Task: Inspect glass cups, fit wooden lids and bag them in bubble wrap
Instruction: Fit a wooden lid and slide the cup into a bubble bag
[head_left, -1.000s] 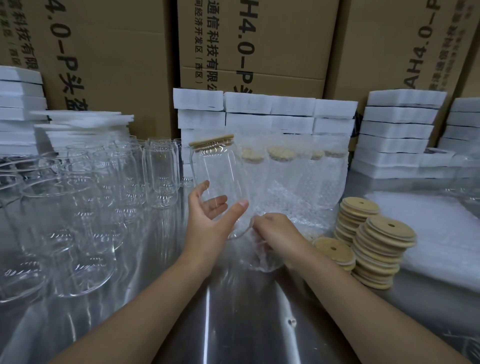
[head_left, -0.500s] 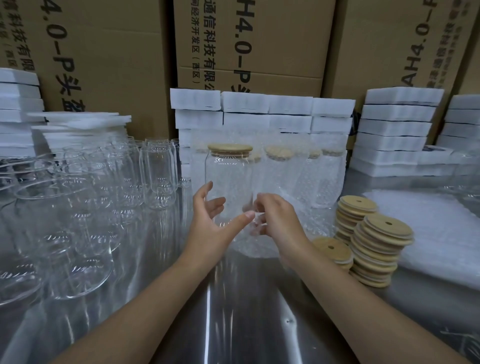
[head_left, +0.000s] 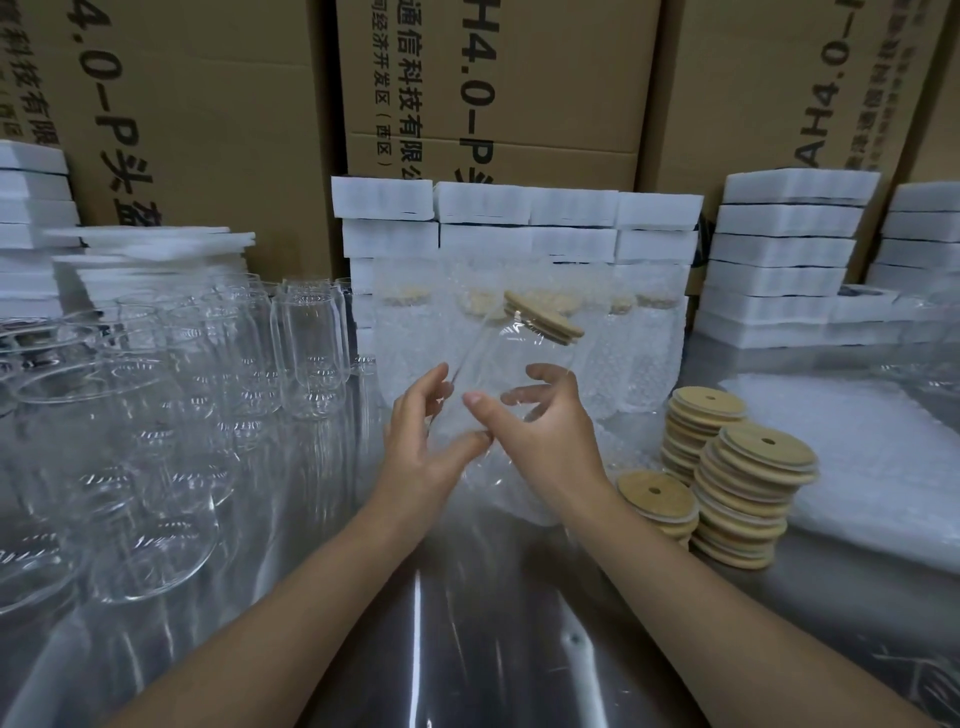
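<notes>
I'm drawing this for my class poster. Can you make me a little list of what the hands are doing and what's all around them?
held thing: glass cup, tilted, top leaning right
on top: wooden lid, fitted on the cup
right hand: fingers curled round the cup
left hand: at the cup's lower left, grip unclear
left side: empty cups, no lids
right side: lid stacks
behind: bagged cups in bubble wrap, foam blocks
</notes>
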